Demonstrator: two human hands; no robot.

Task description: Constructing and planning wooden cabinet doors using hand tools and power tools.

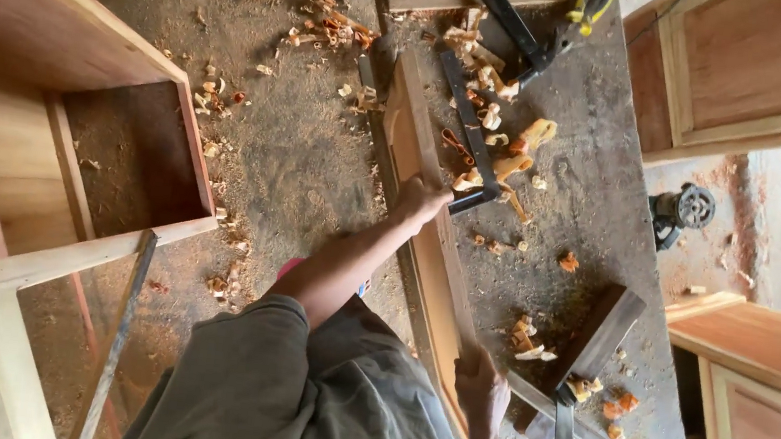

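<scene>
A long wooden frame panel (427, 244) stands on its edge along the workbench (599, 215). My left hand (421, 199) grips its upper edge near the far end. My right hand (479, 387) holds the same panel at its near end, fingers wrapped over the rim. A metal square (469, 130) lies across the panel just beyond my left hand. A wooden hand plane (592, 354) rests on the bench to the right of my right hand, apart from it. Curled wood shavings (498, 153) are scattered around the square.
An open wooden cabinet carcass (72, 141) stands at the left. Panelled cabinet doors (756, 76) lean at the upper right, more cabinets (766, 395) at the lower right. A power tool (679, 210) lies on the floor. A yellow-handled clamp (586, 5) sits at the bench's far end.
</scene>
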